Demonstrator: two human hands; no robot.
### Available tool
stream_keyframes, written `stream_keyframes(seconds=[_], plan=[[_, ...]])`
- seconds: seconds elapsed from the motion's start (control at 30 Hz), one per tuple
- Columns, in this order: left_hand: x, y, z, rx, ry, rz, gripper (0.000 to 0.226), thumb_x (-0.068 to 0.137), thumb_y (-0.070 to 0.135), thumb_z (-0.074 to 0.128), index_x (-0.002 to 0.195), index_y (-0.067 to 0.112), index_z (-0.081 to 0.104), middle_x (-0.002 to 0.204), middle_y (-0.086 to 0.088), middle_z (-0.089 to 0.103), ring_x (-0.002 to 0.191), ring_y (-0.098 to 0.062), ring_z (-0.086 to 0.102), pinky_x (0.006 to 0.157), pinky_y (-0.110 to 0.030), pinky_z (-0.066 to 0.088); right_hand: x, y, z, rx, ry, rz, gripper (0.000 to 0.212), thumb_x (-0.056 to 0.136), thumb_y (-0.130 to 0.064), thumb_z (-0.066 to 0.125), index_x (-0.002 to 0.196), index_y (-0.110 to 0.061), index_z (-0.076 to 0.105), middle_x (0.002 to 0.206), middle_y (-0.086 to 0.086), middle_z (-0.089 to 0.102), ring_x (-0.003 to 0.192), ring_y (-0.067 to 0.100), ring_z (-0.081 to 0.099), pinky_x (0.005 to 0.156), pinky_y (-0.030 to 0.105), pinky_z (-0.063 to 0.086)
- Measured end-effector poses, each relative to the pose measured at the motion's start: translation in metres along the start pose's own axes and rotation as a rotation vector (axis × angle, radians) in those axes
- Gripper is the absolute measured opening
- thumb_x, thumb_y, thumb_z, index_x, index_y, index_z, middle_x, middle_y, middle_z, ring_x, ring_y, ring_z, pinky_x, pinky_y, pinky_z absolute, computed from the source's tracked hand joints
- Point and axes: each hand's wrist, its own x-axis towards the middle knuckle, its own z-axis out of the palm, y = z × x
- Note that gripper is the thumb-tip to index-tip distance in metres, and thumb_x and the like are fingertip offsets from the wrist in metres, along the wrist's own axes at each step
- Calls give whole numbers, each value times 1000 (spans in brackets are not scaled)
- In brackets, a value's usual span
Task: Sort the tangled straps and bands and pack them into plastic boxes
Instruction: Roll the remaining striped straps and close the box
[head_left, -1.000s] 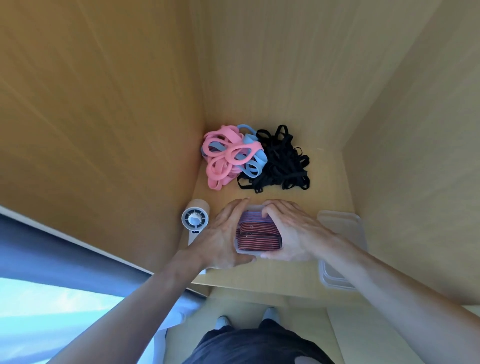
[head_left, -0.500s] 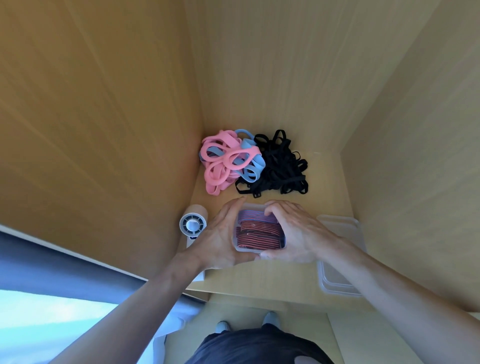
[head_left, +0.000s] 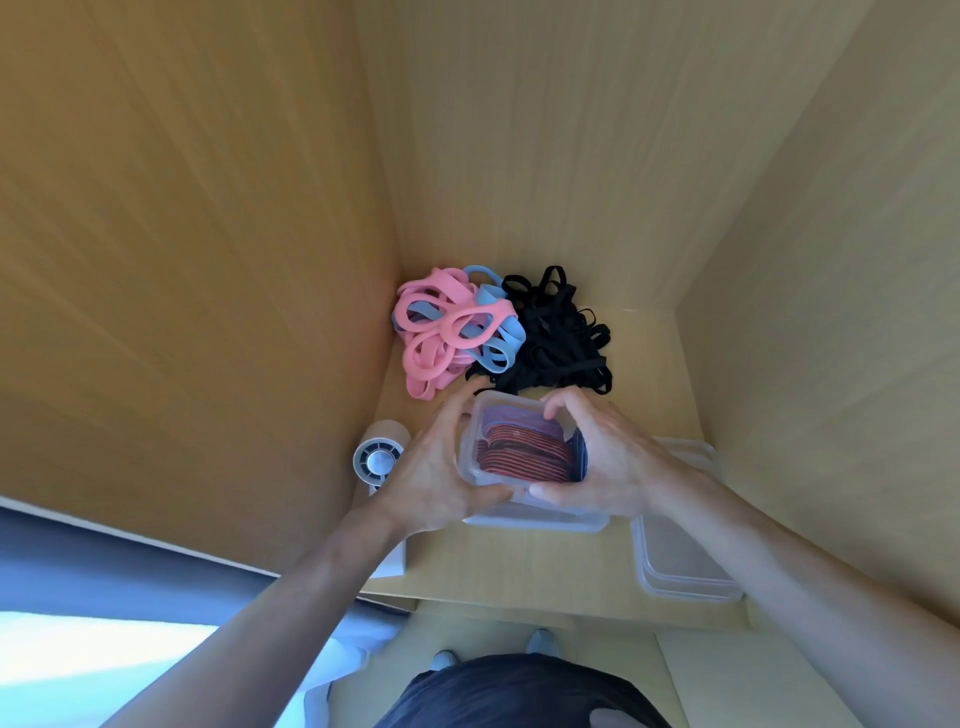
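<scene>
My left hand (head_left: 436, 467) and right hand (head_left: 608, 457) grip the sides of the full plastic box (head_left: 498, 404), tilted just above the surface (head_left: 519, 566); tip it further and the red straps (head_left: 524, 452) could spill out

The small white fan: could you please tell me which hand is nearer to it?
Left. The left hand sits just beside the fan; the right hand holds the far side of the packed box.
</scene>
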Motion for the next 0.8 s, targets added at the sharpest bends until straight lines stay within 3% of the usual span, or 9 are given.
stream_keyframes(seconds=[0.13,0.3,0.4,0.53,0.63,0.8], plan=[[1,2,2,-56,-5,4,110,65,40,93,151,41,26,139,24,52,135,-5,48,103,-13,42,1,1,-4,28,15,0,69,63,-68,76,112,-40,35,125,-13,50,112,3,45,86,23,42],[0,5,0,-86,-6,26,109,65,41,94,150,44,27,141,23,50,134,-3,48,99,-6,38,1,1,-6,57,35,-14,67,65,-66,76,112,-40,36,127,-16,49,110,3,49,85,27,43],[-3,4,-3,-42,-32,43,120,61,44,95,153,48,18,146,24,44,138,-2,43,102,-8,37,2,-1,-11,71,58,-18,67,66,-67,75,114,-39,37,131,-17,47,114,5,49,90,30,45],[1,15,-4,-75,-6,54,120,58,55,95,153,48,21,152,21,40,143,-8,38,109,-25,38,2,-5,-17,88,62,-32,65,67,-65,75,113,-39,37,131,-21,47,115,5,50,92,35,48],[10,26,-3,-149,-21,39,93,69,43,93,145,44,39,137,14,58,130,-11,55,99,-17,45,2,-7,-19,160,64,-17,62,68,-66,76,112,-40,39,130,-20,50,116,6,54,92,42,50],[15,28,-5,-217,-19,15,91,70,23,93,148,23,44,130,11,65,125,-12,59,105,-21,43,3,-7,-24,352,71,-35,57,73,-58,79,110,-31,44,124,-15,60,117,16,62,93,51,52]])
